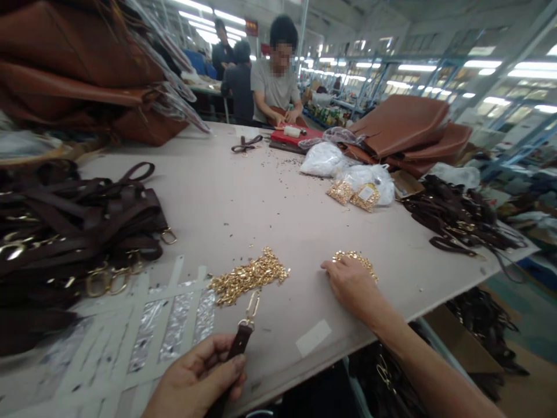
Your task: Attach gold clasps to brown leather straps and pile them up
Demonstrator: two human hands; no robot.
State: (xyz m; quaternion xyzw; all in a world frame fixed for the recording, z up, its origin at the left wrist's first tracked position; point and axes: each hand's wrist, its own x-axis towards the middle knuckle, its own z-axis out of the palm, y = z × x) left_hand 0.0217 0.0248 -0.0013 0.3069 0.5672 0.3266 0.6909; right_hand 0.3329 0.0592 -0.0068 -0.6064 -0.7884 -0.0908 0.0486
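Between the thumb and fingers of my left hand (204, 371) is a dark brown leather strap (240, 341), its end pointing away from me. A gold metal clasp (251, 307) hangs off that end, close to a heap of small gold metal pieces (250, 276). My right hand (351, 284) rests with bent fingers on a second, smaller pile of gold pieces (368, 262). Its fingertips are partly hidden, so I cannot make out whether a piece is between them.
Dark straps with gold hooks (87, 226) are heaped at left; more straps (461, 215) lie at right. Bags of gold pieces (365, 196) sit beyond my right hand. A slotted pale template (143, 325) lies at front left. A co-worker (276, 87) stands across the table (195, 191).
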